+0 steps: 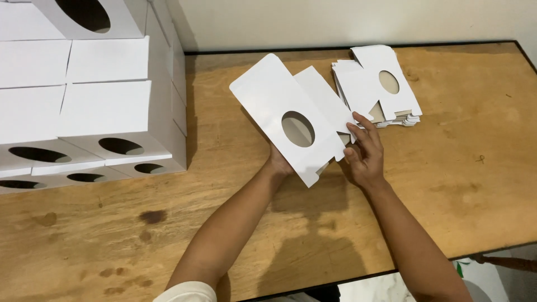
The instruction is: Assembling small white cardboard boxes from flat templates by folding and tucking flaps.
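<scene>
A flat white cardboard box blank (pixel 279 106) with an oval cut-out is held above the wooden table (pixel 458 179), tilted toward the upper left. My left hand (pixel 278 165) grips it from underneath at its lower edge. My right hand (pixel 364 151) touches its right side flap with the fingertips. Behind the right hand lies a stack of flat white blanks (pixel 375 84), each with an oval hole.
Assembled white boxes with oval openings (pixel 95 112) are stacked several high along the left side of the table. A pale wall runs behind the table. The table's front edge drops off near the bottom right, with floor below.
</scene>
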